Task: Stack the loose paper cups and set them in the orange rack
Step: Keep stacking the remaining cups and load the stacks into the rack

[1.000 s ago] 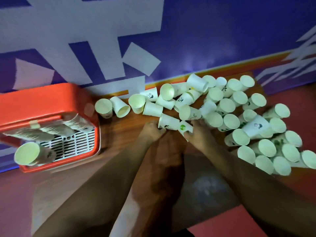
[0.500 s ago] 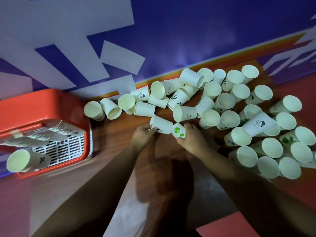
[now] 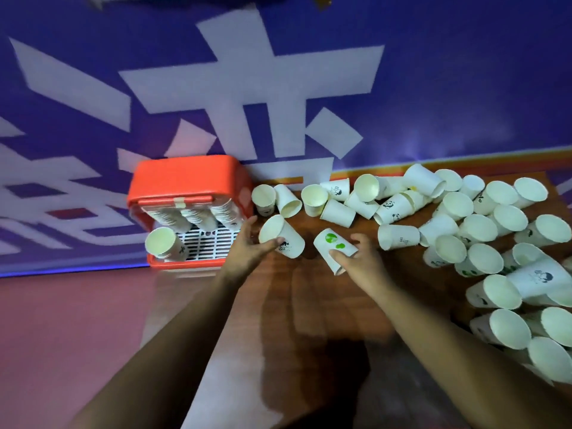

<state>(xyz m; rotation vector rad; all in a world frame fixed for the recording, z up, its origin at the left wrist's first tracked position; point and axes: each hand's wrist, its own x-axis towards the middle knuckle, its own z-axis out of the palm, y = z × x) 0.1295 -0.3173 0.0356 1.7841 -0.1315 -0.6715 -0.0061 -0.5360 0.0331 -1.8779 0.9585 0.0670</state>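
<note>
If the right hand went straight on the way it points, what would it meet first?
Probably the black-printed cup in the left hand: the right hand and its green-printed cup point up-left at it; depth is unclear.

Orange rack (image 3: 185,178) at 9 o'clock, nested cup stacks (image 3: 198,215) inside. Loose paper cups (image 3: 478,226) strewn 12 to 4 o'clock, mostly tipped. Left hand (image 3: 244,255) grips black-print cup (image 3: 283,234), right hand (image 3: 362,264) green-spotted cup (image 3: 332,243).

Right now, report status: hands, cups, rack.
Left hand grips black-print cup; right hand grips green-dot cup, not nested. Rack holds stacks. Loose cups heaped to the right.
</note>
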